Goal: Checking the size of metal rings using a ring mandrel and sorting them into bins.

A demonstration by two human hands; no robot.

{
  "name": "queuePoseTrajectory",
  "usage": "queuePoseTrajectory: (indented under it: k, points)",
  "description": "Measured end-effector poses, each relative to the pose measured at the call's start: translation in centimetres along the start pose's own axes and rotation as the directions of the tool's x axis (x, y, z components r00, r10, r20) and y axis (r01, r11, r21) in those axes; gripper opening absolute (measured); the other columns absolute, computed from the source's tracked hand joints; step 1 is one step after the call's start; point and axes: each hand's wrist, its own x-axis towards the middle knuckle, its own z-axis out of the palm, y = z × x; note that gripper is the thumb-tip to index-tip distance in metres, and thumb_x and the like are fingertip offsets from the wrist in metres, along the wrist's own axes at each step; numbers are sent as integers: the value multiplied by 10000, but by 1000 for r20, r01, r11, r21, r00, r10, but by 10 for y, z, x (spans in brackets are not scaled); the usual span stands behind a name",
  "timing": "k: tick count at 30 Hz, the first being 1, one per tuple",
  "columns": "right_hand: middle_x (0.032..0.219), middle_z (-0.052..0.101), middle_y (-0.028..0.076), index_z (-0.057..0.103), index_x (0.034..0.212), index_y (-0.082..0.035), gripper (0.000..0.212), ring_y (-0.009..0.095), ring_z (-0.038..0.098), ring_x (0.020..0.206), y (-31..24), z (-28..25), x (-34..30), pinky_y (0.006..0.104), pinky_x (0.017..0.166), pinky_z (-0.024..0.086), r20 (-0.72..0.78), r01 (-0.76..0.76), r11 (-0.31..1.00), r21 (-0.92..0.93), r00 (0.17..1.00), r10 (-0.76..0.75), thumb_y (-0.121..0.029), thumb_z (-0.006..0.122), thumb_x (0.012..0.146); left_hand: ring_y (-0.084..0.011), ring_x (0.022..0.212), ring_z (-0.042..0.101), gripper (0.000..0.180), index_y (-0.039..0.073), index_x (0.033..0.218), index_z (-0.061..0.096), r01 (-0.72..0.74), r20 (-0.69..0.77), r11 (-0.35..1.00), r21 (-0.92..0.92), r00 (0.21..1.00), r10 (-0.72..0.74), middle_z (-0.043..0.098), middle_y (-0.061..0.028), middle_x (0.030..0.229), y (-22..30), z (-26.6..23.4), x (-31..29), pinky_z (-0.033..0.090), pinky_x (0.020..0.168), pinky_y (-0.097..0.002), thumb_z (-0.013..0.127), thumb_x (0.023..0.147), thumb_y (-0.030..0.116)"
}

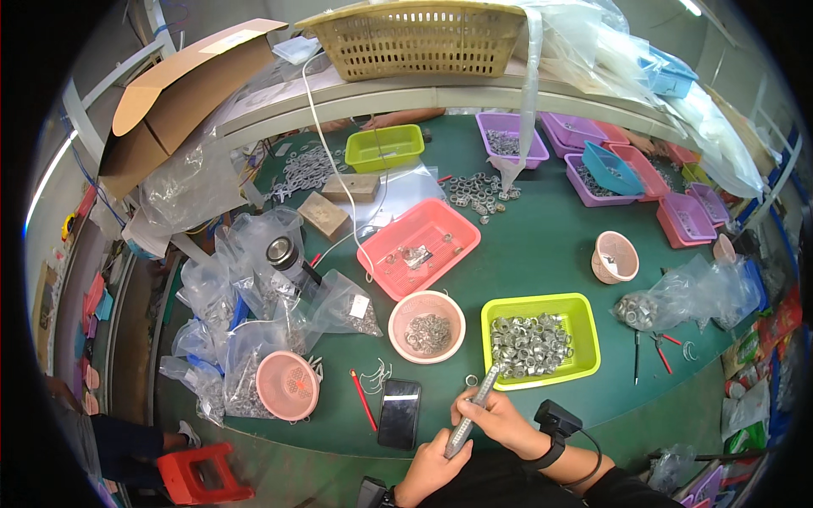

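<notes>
The person is gripping a long metal rod [472, 406] threaded with rings. The right hand [500, 421] is curling its fingers tight around the upper part, and the left hand [430, 470] is closing around the lower end. The rod's tip is angling toward the yellow-green basket [584, 339] of metal rings [529, 343]. Just left, a round pink bowl [402, 315] is holding smaller rings.
</notes>
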Motion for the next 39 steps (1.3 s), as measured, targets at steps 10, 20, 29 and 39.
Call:
queuePoseTrajectory:
  k: [10,20,29,39]
  points:
    - [662,494,77,408,704,-50,147,196,462,667,-28,12,-9,333,669,376,290,372,848,379,822,-490,-137,444,817,-58,430,434,169,46,658,444,-310,236,860,-404,874,426,439,30,492,16,-9,8,340,396,-199,543,760,138]
    - [659,504,48,505,801,-20,294,122,474,548,-44,10,-9,234,490,380,-16,353,694,-627,886,-464,-167,686,621,-141,544,547,209,32,865,488,-95,165,989,-116,980,114,546,-95,623,28,-25,10,421,515,-279,581,719,151]
    - [645,510,86,504,789,-2,290,198,515,564,-58,19,-13,278,506,413,19,378,677,-631,880,-474,-211,651,652,-131,575,547,233,31,895,498,-183,170,969,-167,962,212,556,-84,662,26,-28,9,423,541,-253,588,713,145]
    - [651,515,86,506,789,-3,273,202,519,569,-61,19,-14,280,510,416,33,377,682,-627,887,-460,-200,644,661,-151,590,567,234,33,891,500,-189,173,971,-148,962,213,564,-89,672,25,-30,9,430,542,-260,591,710,149]
